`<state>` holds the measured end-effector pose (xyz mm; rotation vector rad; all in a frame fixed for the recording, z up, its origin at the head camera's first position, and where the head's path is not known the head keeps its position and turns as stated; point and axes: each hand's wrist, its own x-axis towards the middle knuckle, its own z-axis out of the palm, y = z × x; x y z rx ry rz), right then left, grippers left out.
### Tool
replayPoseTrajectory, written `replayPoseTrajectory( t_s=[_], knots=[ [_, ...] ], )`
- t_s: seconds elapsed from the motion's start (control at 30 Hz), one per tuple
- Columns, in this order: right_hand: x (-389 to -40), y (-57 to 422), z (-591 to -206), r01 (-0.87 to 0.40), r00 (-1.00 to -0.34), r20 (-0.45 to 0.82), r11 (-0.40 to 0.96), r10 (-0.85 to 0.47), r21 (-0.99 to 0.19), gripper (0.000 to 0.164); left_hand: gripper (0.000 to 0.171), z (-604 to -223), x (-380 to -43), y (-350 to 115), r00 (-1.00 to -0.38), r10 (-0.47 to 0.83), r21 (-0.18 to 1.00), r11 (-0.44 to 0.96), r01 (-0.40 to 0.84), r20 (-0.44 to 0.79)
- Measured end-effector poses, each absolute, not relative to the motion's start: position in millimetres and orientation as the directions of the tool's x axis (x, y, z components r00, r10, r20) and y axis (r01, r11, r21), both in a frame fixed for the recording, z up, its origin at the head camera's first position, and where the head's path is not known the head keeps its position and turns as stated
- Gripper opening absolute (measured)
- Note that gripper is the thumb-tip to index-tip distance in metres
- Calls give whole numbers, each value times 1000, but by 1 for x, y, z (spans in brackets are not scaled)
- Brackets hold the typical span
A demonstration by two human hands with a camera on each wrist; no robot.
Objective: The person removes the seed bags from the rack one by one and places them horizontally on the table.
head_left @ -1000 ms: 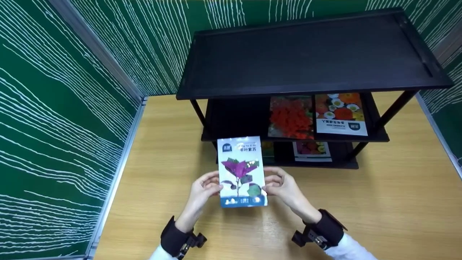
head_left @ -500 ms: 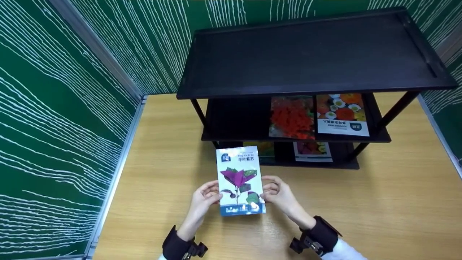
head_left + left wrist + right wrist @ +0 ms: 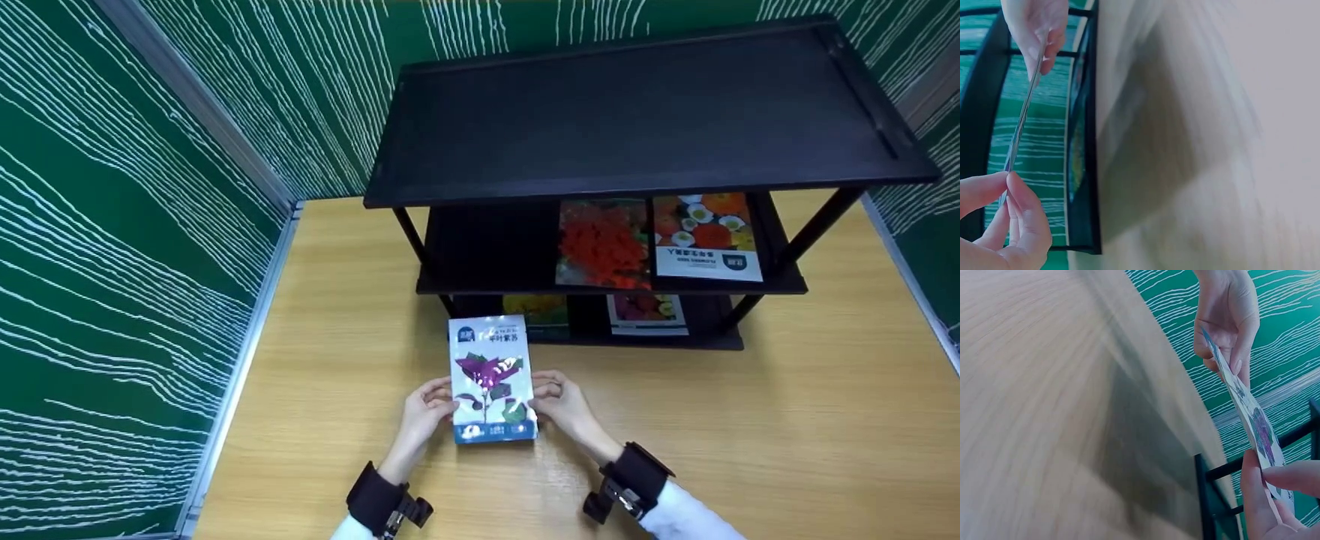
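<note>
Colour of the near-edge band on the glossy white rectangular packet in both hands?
Blue band with pale print on the white packet; clearest in the head view.

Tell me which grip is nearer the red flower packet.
Right. The right grip is in front of the red flower packet, slightly to its left; the left grip is farther left.

Top shelf (image 3: pixel 645 120): blocks descent from above.
Front posts (image 3: pixel 821 227): flank the opening beneath.
Middle shelf (image 3: pixel 491 244): reachable from the front, left of the red packet (image 3: pixel 602 244).
Held packet (image 3: pixel 492 382): in the way before the left end of the lower shelf (image 3: pixel 707 319).
Bench (image 3: pixel 322 337): passable outside left hand (image 3: pixel 421 411) and right hand (image 3: pixel 564 406).
</note>
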<state>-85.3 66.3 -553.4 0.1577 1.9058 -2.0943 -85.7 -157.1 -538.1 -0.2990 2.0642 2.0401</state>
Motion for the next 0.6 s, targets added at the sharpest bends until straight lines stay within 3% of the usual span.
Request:
replayPoseTrajectory(
  t_s=[0.3,0.6],
  knots=[
    [-91,57,-569,332,-936,-327,-19,-133,-943,42,45,-555,-91,-164,-941,2,941,6,-339,-339],
    [-91,49,-583,338,-935,-328,-56,-136,-940,38,44,-569,-90,-171,-942,4,939,82,-333,-335]
  ],
)
